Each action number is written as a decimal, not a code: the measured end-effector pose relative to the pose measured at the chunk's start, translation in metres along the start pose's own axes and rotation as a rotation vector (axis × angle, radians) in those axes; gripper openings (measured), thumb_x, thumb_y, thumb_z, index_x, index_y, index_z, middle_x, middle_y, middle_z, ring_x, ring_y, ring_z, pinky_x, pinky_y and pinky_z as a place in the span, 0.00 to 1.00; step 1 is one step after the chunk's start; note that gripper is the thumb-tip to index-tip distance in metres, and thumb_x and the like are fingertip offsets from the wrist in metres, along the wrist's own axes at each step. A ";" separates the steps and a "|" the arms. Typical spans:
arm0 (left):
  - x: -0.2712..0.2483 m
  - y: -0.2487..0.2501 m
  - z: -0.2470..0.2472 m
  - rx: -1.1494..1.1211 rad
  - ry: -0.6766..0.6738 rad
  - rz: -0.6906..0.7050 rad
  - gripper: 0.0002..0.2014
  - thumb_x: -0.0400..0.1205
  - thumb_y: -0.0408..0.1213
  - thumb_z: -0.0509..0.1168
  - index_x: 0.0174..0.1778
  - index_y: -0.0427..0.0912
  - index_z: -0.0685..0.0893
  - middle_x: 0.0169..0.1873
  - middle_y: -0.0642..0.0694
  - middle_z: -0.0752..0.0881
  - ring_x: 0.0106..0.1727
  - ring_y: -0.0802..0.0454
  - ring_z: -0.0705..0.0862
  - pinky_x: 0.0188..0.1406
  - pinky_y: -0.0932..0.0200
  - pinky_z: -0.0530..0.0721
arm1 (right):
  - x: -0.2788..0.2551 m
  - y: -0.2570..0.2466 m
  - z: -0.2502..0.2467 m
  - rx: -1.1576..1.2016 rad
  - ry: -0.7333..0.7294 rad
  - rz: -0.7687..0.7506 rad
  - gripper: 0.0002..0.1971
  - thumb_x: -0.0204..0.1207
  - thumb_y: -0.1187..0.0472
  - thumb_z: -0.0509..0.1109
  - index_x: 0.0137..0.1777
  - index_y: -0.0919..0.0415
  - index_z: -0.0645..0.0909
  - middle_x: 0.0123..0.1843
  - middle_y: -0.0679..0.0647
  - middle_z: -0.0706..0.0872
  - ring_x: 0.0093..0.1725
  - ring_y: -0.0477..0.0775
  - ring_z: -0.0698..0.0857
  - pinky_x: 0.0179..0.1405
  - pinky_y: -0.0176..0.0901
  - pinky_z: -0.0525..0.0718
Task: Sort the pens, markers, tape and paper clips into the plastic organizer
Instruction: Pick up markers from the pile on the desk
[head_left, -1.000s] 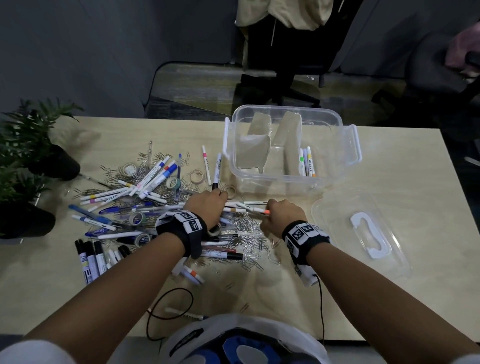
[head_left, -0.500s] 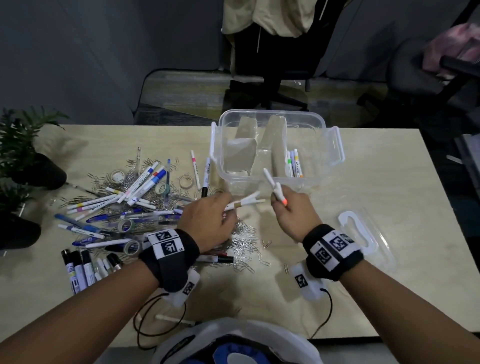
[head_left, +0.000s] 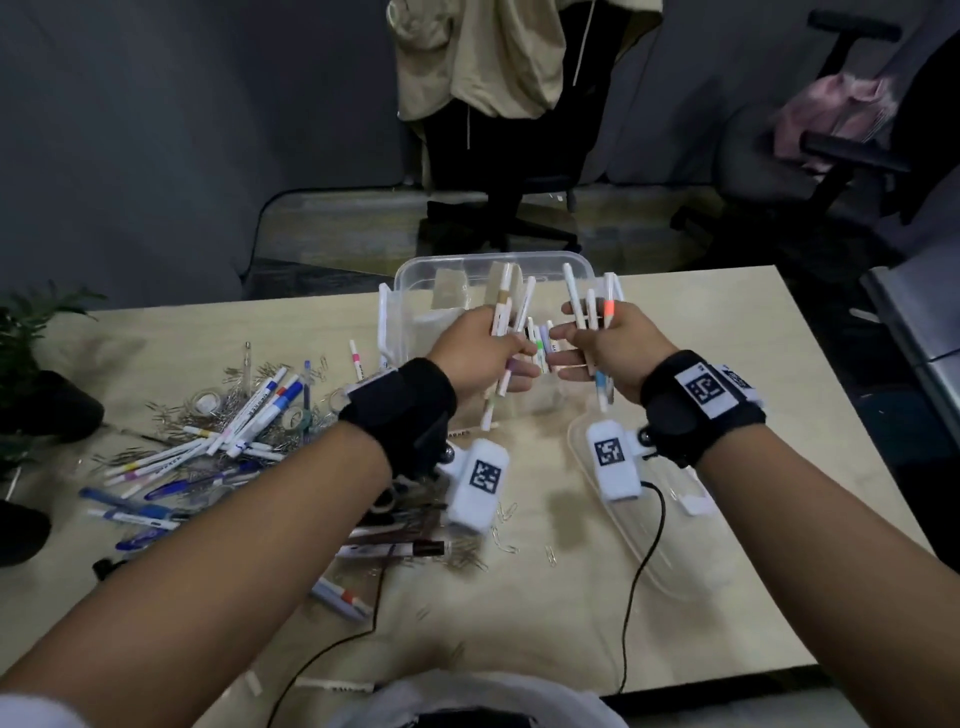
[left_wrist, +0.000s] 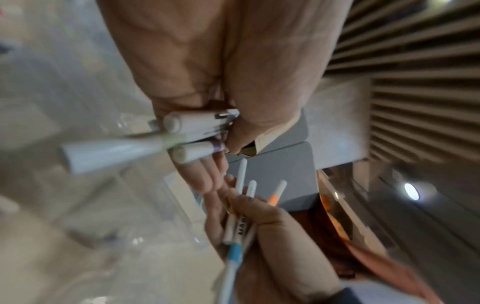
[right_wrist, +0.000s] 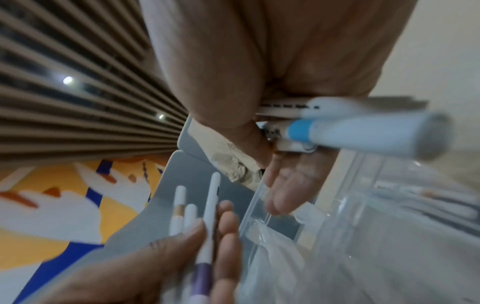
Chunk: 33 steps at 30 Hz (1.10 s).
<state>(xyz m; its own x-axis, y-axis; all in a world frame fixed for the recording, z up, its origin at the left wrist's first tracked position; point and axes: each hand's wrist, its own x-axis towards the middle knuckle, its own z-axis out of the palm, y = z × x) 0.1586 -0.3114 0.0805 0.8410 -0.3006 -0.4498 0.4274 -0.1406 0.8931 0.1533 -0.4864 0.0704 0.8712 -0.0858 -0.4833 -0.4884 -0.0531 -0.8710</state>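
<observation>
We find both hands raised above the clear plastic organizer (head_left: 415, 270), a smooth rounded box standing at the far middle of the pale wooden table (head_left: 727, 332). The left hand (head_left: 480, 353) is closed around a bundle of slim white markers (head_left: 506, 312), one banded tan, one purple. The right hand (head_left: 610, 345) likewise grips several white markers (head_left: 589, 304), one banded orange, one blue. The two bundles stand roughly upright, close together over the box. More markers appear to lie inside it, though blur hinders confirmation. Loose pens (head_left: 156, 488) and wire paper clips (head_left: 260, 371) lie scattered left of the box.
</observation>
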 end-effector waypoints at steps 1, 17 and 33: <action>0.005 0.002 0.004 -0.029 0.003 -0.024 0.09 0.86 0.26 0.61 0.60 0.30 0.78 0.45 0.39 0.86 0.37 0.46 0.88 0.46 0.45 0.90 | 0.002 -0.002 -0.001 0.044 0.002 0.019 0.14 0.82 0.74 0.65 0.65 0.65 0.74 0.55 0.64 0.88 0.44 0.64 0.91 0.42 0.55 0.92; 0.102 0.009 0.033 0.167 0.143 -0.066 0.27 0.66 0.33 0.70 0.63 0.32 0.78 0.48 0.31 0.88 0.49 0.32 0.90 0.50 0.36 0.89 | 0.047 -0.020 -0.004 -0.079 0.100 0.080 0.03 0.78 0.70 0.72 0.45 0.67 0.80 0.41 0.65 0.89 0.42 0.63 0.89 0.52 0.62 0.87; 0.066 0.016 0.010 0.265 0.063 0.099 0.07 0.84 0.29 0.62 0.51 0.40 0.85 0.43 0.43 0.88 0.39 0.51 0.86 0.44 0.54 0.85 | 0.042 -0.001 -0.005 -0.210 0.153 -0.173 0.09 0.82 0.67 0.62 0.48 0.59 0.84 0.43 0.53 0.90 0.39 0.51 0.89 0.42 0.48 0.88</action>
<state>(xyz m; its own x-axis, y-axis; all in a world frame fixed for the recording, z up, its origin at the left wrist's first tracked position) 0.2172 -0.3430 0.0652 0.8969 -0.2672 -0.3524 0.2475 -0.3572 0.9006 0.1901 -0.4946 0.0516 0.9327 -0.2050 -0.2968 -0.3467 -0.2828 -0.8943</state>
